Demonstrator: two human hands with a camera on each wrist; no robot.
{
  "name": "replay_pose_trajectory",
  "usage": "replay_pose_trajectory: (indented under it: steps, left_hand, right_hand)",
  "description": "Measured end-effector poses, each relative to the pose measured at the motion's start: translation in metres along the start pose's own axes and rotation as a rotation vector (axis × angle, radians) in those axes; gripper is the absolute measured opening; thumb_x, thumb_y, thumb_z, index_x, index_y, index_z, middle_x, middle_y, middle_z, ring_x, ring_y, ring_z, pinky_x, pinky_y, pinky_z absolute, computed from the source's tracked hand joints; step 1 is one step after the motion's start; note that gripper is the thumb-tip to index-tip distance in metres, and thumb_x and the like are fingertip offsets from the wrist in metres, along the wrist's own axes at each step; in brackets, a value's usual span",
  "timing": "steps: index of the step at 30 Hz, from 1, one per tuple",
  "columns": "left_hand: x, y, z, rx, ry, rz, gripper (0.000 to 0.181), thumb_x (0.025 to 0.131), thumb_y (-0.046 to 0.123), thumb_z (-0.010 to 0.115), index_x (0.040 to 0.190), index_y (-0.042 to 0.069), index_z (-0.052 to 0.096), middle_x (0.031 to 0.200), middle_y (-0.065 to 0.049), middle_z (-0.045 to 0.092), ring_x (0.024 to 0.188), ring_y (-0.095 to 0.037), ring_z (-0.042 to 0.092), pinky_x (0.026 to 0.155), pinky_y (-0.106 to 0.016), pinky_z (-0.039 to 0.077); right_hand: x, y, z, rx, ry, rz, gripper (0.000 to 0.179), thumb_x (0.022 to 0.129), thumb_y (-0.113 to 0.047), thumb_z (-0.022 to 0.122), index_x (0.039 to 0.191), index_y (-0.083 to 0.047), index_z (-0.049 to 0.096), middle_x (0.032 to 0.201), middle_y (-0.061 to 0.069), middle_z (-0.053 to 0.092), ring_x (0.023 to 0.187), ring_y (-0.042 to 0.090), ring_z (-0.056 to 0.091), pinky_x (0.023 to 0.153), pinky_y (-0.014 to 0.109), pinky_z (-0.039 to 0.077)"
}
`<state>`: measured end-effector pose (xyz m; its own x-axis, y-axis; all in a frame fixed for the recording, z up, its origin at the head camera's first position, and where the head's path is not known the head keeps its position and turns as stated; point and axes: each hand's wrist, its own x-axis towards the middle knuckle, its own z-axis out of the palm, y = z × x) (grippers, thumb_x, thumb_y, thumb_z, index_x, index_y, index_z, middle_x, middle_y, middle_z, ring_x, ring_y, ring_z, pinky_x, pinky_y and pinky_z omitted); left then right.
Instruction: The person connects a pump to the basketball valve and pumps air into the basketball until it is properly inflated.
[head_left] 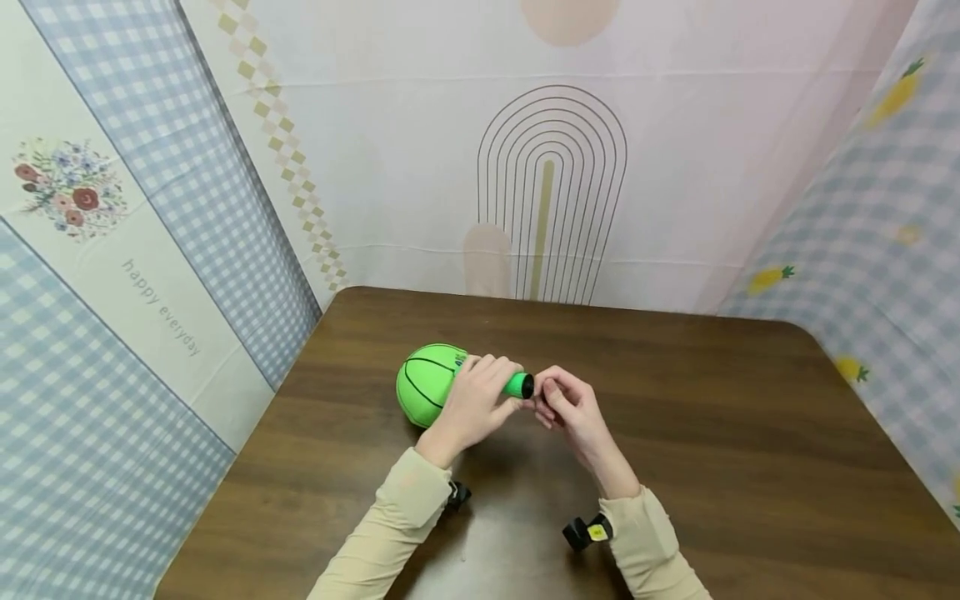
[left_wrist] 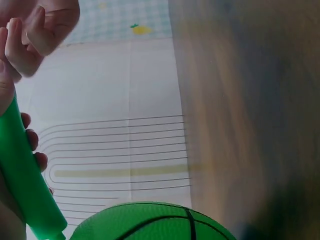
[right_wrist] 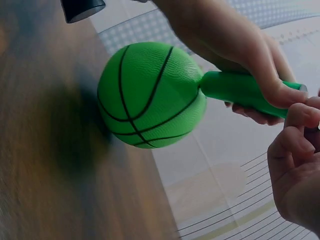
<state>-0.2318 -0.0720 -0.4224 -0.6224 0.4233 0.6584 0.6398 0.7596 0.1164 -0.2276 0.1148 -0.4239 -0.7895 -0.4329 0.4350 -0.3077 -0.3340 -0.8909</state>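
A green ball [head_left: 427, 385] with black basketball lines is joined to the narrow tip of a green hand pump [right_wrist: 240, 90]. My left hand [head_left: 474, 398] grips the pump's barrel [left_wrist: 25, 170], its fingers wrapped round it. At the pump's black end [head_left: 527, 385] is my right hand [head_left: 572, 410], thumb and fingers curled together. A small dark piece, seemingly the pump handle [right_wrist: 312, 134], shows between those fingers, mostly hidden by them. In the right wrist view the ball hangs from the pump tip, with a shadow on the table beside it.
A brown wooden table [head_left: 712, 450] lies under both hands. Patterned cloths [head_left: 405, 167] hang behind it and at both sides. Each wrist wears a black strap with a small camera [head_left: 577, 533].
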Motion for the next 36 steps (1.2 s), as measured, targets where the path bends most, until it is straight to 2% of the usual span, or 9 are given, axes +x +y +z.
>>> replay_pose_trajectory:
  steps: [4,8,12,14,20,25,27,30,36]
  left_hand:
    - [0.002,-0.003,-0.001,0.007,0.032,0.006,0.039,0.081,0.045,0.071,0.103,0.015,0.062,0.091,0.005,0.064,0.083,-0.014,0.056,0.085,-0.033,0.044]
    - [0.004,-0.01,-0.006,0.023,0.073,-0.018,0.039,0.079,0.047,0.073,0.103,0.017,0.064,0.088,0.006,0.063,0.082,-0.014,0.058,0.082,-0.033,0.043]
    - [0.004,-0.016,-0.008,0.039,0.09,-0.042,0.038,0.077,0.045,0.074,0.102,0.018,0.064,0.085,0.006,0.062,0.08,-0.014,0.057,0.08,-0.033,0.042]
    - [0.002,-0.016,-0.006,0.051,0.081,-0.035,0.037,0.078,0.045,0.074,0.1,0.017,0.063,0.084,0.005,0.062,0.079,-0.015,0.056,0.078,-0.032,0.042]
    - [-0.003,-0.006,0.006,0.035,0.052,-0.004,0.029,0.083,0.039,0.071,0.094,0.014,0.061,0.081,0.003,0.061,0.075,-0.015,0.055,0.075,-0.03,0.043]
    - [-0.006,0.0,0.009,0.004,0.045,-0.005,0.026,0.081,0.032,0.072,0.097,0.013,0.062,0.086,0.003,0.064,0.078,-0.014,0.056,0.08,-0.031,0.043]
    - [-0.009,-0.002,0.008,0.009,0.066,0.0,0.031,0.081,0.037,0.074,0.099,0.014,0.064,0.089,0.003,0.066,0.08,-0.014,0.058,0.08,-0.032,0.044]
    - [-0.011,-0.009,0.007,0.024,0.097,-0.01,0.04,0.077,0.046,0.075,0.102,0.016,0.066,0.09,0.004,0.066,0.083,-0.015,0.06,0.08,-0.033,0.044]
    - [-0.008,-0.018,0.003,0.031,0.093,-0.055,0.043,0.074,0.05,0.073,0.101,0.018,0.065,0.088,0.003,0.064,0.08,-0.016,0.058,0.077,-0.034,0.046]
  right_hand:
    - [0.0,-0.012,-0.006,-0.066,0.008,0.012,0.019,0.103,-0.014,0.043,0.093,-0.015,0.06,0.064,-0.005,0.047,0.05,0.017,0.035,0.043,0.027,0.028]
    - [-0.006,-0.028,-0.012,0.034,0.021,-0.109,0.03,0.106,-0.019,0.033,0.094,-0.009,0.059,0.062,0.001,0.038,0.051,0.021,0.028,0.044,0.031,0.021]
    - [-0.01,-0.032,-0.015,0.094,0.053,-0.221,0.029,0.105,-0.013,0.033,0.091,-0.004,0.056,0.059,0.006,0.028,0.048,0.02,0.022,0.045,0.032,0.015]
    - [-0.008,-0.026,-0.013,0.067,0.07,-0.2,0.025,0.104,-0.01,0.036,0.088,-0.001,0.054,0.058,0.005,0.027,0.047,0.019,0.021,0.044,0.03,0.016]
    - [0.0,0.001,0.0,-0.014,0.083,-0.028,0.029,0.104,-0.013,0.04,0.089,0.012,0.041,0.058,-0.001,0.031,0.048,0.02,0.024,0.044,0.025,0.023]
    - [0.001,0.007,0.004,-0.064,0.086,0.043,0.026,0.102,-0.015,0.044,0.09,0.007,0.047,0.061,-0.004,0.04,0.051,0.015,0.032,0.047,0.026,0.028]
    - [-0.001,0.002,0.004,-0.107,0.078,0.065,0.022,0.102,-0.014,0.046,0.09,0.004,0.051,0.061,-0.005,0.042,0.052,0.015,0.035,0.048,0.029,0.028]
    - [-0.007,-0.011,0.003,-0.137,0.096,0.057,0.021,0.102,-0.014,0.045,0.089,-0.003,0.056,0.063,-0.007,0.045,0.053,0.015,0.036,0.049,0.027,0.028]
    - [-0.018,-0.037,-0.006,0.0,0.243,-0.117,0.034,0.104,-0.014,0.039,0.077,-0.01,0.059,0.059,-0.005,0.039,0.049,0.021,0.023,0.047,0.033,0.016]
